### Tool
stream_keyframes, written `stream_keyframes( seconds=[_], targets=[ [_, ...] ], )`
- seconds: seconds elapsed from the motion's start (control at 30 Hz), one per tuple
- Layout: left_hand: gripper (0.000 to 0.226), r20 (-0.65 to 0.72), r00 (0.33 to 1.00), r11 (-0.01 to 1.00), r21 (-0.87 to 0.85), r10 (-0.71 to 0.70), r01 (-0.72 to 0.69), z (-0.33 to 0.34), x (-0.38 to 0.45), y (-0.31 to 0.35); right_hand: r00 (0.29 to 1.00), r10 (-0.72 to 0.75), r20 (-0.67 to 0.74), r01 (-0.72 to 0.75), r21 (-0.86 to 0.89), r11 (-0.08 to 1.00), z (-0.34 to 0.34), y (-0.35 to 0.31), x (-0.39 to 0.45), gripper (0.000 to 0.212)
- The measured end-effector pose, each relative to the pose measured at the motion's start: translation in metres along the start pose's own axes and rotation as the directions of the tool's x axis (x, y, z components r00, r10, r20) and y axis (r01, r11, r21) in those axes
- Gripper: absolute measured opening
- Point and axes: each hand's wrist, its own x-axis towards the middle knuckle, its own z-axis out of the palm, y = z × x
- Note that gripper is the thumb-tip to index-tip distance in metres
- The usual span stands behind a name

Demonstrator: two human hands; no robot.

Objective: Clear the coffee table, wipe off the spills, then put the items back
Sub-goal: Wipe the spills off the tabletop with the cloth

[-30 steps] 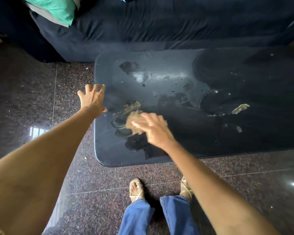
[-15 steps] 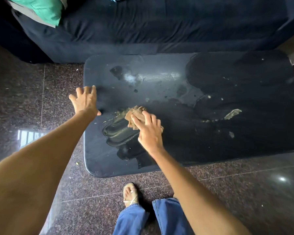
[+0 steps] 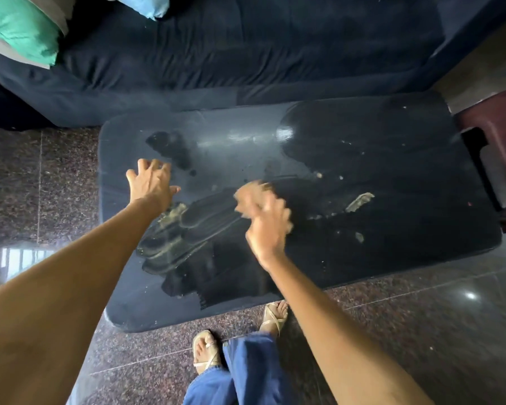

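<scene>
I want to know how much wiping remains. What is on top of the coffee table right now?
On the coffee table: wet smears, a pale scrap and crumbs. The left hand rests near its edge; the right hand holds a blurred cloth, hiding the surface beneath.

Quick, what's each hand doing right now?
Left hand: open, fingers spread, resting on the coffee table.
Right hand: blurred, holding the tan cloth against the table.

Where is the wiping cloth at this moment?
In the head view, the tan cloth is under the right hand near the middle of the coffee table, right of the left hand and its wet streaks.
</scene>
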Motion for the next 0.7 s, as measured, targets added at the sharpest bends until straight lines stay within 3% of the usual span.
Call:
stream_keyframes(
  seconds=[0.03, 0.1, 0.13, 0.17, 0.23, 0.3, 0.4, 0.47, 0.5, 0.53, 0.57, 0.6, 0.63, 0.7],
  targets=[
    [0.050, 0.001, 1.000, 1.000, -0.002, 0.025, -0.025, 0.000, 0.004, 0.010, 0.977, -0.212, 0.034, 0.213, -0.030, 0.977, 0.006, 0.001, -0.008, 0.068],
    [0.050, -0.008, 0.998, 0.998, 0.012, 0.064, -0.064, -0.003, 0.011, 0.027, 0.836, -0.545, 0.060, 0.548, -0.061, 0.834, 0.007, 0.017, 0.003, 0.073],
    [0.049, -0.011, 0.997, 0.997, 0.018, 0.075, -0.075, -0.004, 0.015, 0.036, 0.782, -0.622, 0.050, 0.624, -0.066, 0.779, 0.004, 0.031, 0.015, 0.075],
    [0.048, -0.013, 0.997, 0.997, 0.023, 0.080, -0.079, -0.006, 0.019, 0.043, 0.781, -0.624, 0.029, 0.624, -0.065, 0.778, -0.002, 0.046, 0.026, 0.074],
    [0.048, -0.011, 0.997, 0.997, 0.039, 0.073, -0.073, -0.009, 0.026, 0.056, 0.913, -0.407, -0.040, 0.405, -0.045, 0.913, -0.017, 0.080, 0.042, 0.067],
    [0.048, -0.003, 0.998, 0.997, 0.043, 0.060, -0.060, -0.009, 0.032, 0.064, 0.994, -0.025, -0.102, 0.020, -0.043, 0.999, -0.030, 0.118, 0.058, 0.062],
    [0.048, 0.010, 0.999, 0.999, 0.032, 0.035, -0.035, -0.008, 0.040, 0.082, 0.885, 0.448, -0.129, -0.454, -0.019, 0.891, -0.037, 0.137, 0.080, 0.062],
    [0.047, 0.023, 1.000, 0.999, 0.029, 0.017, -0.017, -0.008, 0.045, 0.094, 0.820, 0.565, -0.090, -0.563, 0.042, 0.825, -0.043, 0.111, 0.085, 0.061],
    [0.047, 0.026, 1.000, 1.000, 0.029, 0.007, -0.007, -0.008, 0.045, 0.098, 0.836, 0.545, -0.063, -0.538, 0.101, 0.837, -0.043, 0.089, 0.080, 0.058],
    [0.046, 0.028, 1.000, 1.000, 0.025, 0.002, -0.003, -0.009, 0.048, 0.105, 0.900, 0.435, -0.042, -0.422, 0.172, 0.890, -0.042, 0.071, 0.074, 0.056],
    [0.046, 0.023, 1.000, 1.000, 0.016, 0.002, -0.002, -0.011, 0.051, 0.112, 0.973, 0.230, -0.014, -0.223, 0.197, 0.955, -0.038, 0.056, 0.064, 0.059],
    [0.046, 0.013, 1.000, 1.000, 0.009, 0.007, -0.007, -0.015, 0.056, 0.120, 0.999, -0.035, 0.003, 0.034, 0.137, 0.990, -0.033, 0.047, 0.055, 0.064],
    [0.046, 0.002, 1.000, 1.000, -0.001, 0.014, -0.014, -0.019, 0.060, 0.127, 0.955, -0.291, 0.049, 0.288, 0.065, 0.955, -0.026, 0.045, 0.053, 0.069],
    [0.046, -0.012, 1.000, 1.000, -0.006, 0.025, -0.025, -0.026, 0.070, 0.137, 0.815, -0.560, 0.150, 0.564, 0.018, 0.826, -0.019, 0.060, 0.068, 0.070]
  ],
)
